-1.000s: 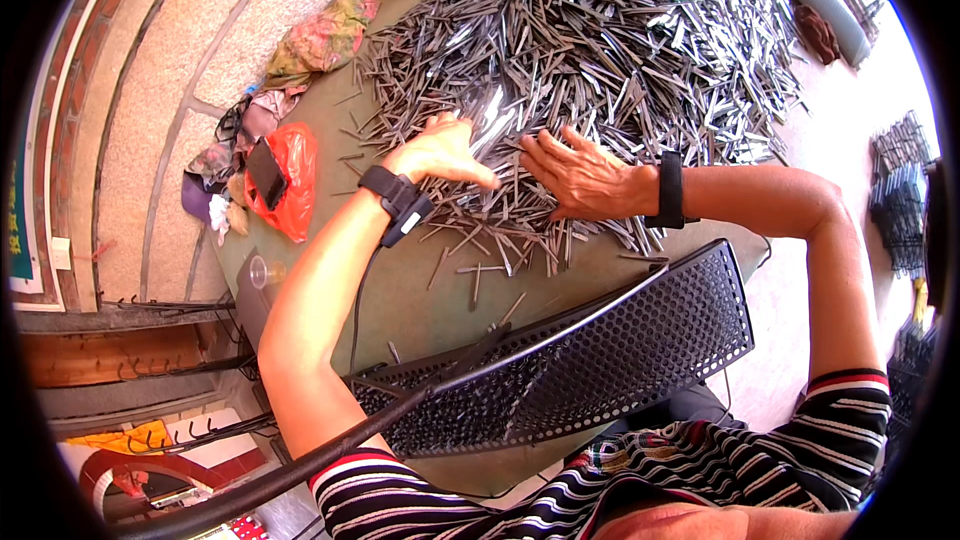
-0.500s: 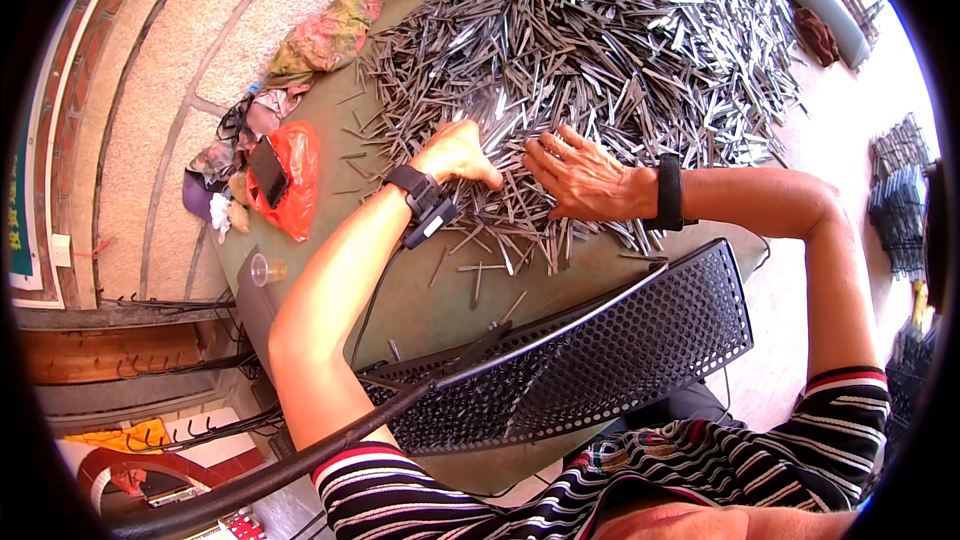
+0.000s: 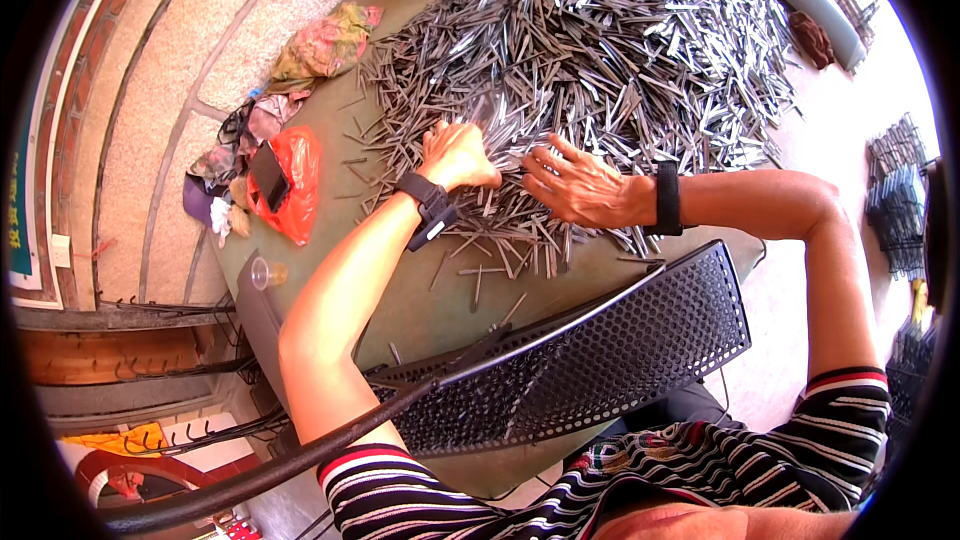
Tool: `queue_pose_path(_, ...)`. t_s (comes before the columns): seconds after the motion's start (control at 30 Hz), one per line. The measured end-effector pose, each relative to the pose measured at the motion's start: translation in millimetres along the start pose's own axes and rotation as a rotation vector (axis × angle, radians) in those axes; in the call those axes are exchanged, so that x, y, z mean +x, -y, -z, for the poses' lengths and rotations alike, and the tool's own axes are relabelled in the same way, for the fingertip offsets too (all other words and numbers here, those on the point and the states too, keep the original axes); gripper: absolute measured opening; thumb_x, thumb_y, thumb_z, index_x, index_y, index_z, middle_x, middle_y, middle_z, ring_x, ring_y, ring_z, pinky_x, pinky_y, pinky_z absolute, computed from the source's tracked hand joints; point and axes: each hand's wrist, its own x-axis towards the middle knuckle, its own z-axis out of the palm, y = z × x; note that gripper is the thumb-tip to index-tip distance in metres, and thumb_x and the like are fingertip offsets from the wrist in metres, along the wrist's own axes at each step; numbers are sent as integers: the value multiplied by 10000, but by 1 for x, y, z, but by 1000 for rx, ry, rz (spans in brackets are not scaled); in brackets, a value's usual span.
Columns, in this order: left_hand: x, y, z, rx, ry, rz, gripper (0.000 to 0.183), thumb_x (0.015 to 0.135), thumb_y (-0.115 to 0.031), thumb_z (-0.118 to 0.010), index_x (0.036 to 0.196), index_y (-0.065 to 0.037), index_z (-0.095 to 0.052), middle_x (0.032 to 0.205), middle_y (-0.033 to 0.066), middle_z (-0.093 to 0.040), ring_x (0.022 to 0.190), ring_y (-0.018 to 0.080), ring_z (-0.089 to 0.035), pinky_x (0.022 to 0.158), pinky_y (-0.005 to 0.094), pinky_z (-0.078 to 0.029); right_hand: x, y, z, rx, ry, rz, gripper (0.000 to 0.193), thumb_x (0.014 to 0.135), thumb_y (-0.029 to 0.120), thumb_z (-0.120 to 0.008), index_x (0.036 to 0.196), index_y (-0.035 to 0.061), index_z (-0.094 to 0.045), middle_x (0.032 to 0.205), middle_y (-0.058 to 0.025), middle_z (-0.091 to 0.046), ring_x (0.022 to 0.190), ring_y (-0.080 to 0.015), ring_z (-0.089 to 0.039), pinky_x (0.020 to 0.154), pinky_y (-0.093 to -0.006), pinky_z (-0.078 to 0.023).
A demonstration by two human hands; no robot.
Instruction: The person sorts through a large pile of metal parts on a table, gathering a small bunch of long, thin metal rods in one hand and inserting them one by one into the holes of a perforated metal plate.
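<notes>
A big heap of thin, dark and silvery metal-looking strips (image 3: 620,50) covers the far part of a greenish tabletop (image 3: 400,290). At the heap's near edge, my left hand (image 3: 456,154) rests among the strips, thumb stretched out to the right and fingers bent, their tips partly hidden. A dark strap with a small device (image 3: 430,210) circles that wrist. Just to its right, my right hand (image 3: 580,182) lies over the strips with its fingers apart, pointing left; it wears a black wristband (image 3: 668,198). Something shiny and see-through (image 3: 488,110) lies in the strips beyond my left hand.
A black perforated panel (image 3: 600,340) lies between me and the heap, with a dark curved bar (image 3: 330,450) across its left. At left are a red plastic bag (image 3: 298,155) with a dark flat object (image 3: 268,176), a clear cup (image 3: 266,273) and cloths (image 3: 325,40).
My left hand has turned slightly, so its bent fingers show more, and its forearm has moved a little right. My right hand has shifted slightly, its fingers still apart.
</notes>
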Motion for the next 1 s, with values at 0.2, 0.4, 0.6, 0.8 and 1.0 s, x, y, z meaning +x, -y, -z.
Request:
queue_pose_path(0.2, -4, 3, 8, 30, -32, -47, 327, 516, -217, -691, 689, 53, -629, 705, 235, -627, 729, 360, -641, 674, 409, -512, 2, 7, 8, 106, -178, 289, 368, 763, 210, -538, 1054, -15, -559, 1171, -189, -519, 1141, -317, -466, 946, -470, -366)
queue_pose_path(0.4, -5, 13, 12, 102, 17, -93, 314, 539, -220, -684, 716, 34, -631, 728, 222, -630, 727, 353, -632, 651, 425, -488, 13, 27, -8, 316, -31, 712, 525, 832, 308, -439, 1264, 9, -439, 1327, -189, -409, 1239, -324, -385, 1004, -509, -297)
queue_pose_path(0.6, -9, 50, 8, -113, 72, 5, 283, 569, -202, -666, 741, 21, -641, 721, 217, -628, 701, 341, -638, 633, 379, -498, 23, 30, -31, 242, 151, 617, 633, 817, 280, -467, 1362, -3, -316, 1432, -185, -288, 1328, -289, -291, 1067, -478, -246)
queue_pose_path(0.8, -28, 76, -23, -1305, 121, 191, 66, 701, -50, -651, 761, -34, -627, 667, 18, -611, 560, 111, -576, 534, 264, -489, 36, 7, -43, 248, 160, 286, 631, 808, 194, -510, 1353, -46, -300, 1451, -192, -248, 1358, -314, -227, 1101, -406, -250)
queue_pose_path(1.0, -54, 48, -42, -1882, 78, 298, 93, 733, -78, -679, 810, -38, -645, 734, 47, -641, 615, 158, -623, 576, 317, -545, 67, -15, 2, 1428, 185, -537, 684, 813, 601, -551, 993, -54, -627, 913, -175, -652, 800, -220, -637, 690, -350, -508)
